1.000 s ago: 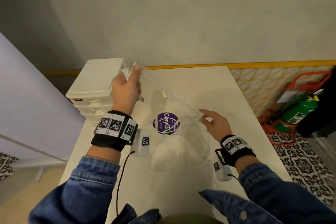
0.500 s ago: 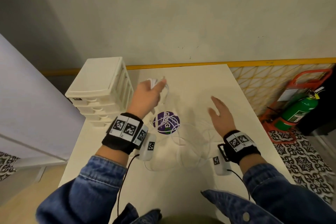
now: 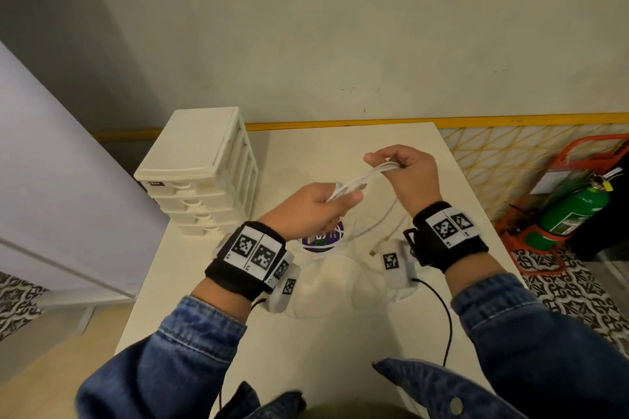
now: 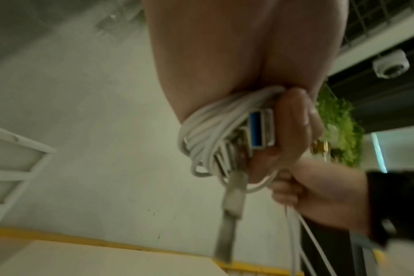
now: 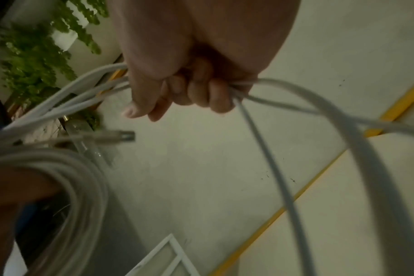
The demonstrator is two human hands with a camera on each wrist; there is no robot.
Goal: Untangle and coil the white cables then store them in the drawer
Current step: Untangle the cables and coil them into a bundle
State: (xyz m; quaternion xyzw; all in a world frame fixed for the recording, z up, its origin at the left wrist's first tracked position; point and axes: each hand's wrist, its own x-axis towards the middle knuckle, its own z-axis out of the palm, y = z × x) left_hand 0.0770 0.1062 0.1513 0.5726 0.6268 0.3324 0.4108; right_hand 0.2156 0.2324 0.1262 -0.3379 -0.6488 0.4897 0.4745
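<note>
Several strands of white cables (image 3: 360, 178) stretch between my two hands above the table (image 3: 340, 333). My left hand (image 3: 315, 209) grips a coiled bundle of them; in the left wrist view the white cables (image 4: 208, 134) loop round my fingers (image 4: 293, 130) beside a blue-tongued USB plug (image 4: 258, 130). My right hand (image 3: 405, 170) grips the strands further right and higher; its fingers (image 5: 201, 93) curl round the white cables (image 5: 296, 104), which trail down to loose loops (image 3: 371, 231) on the table. The cream drawer unit (image 3: 204, 173) stands at the table's back left, all drawers shut.
A purple round sticker (image 3: 323, 236) lies on the table under my hands. A black wire (image 3: 442, 309) runs from my right wrist band. A green fire extinguisher (image 3: 575, 211) in a red stand is on the floor at the right. A wall backs the table.
My left hand has come down and right from beside the drawer unit, still holding the bundle. My right hand, open over the table before, has risen and taken hold of the strands.
</note>
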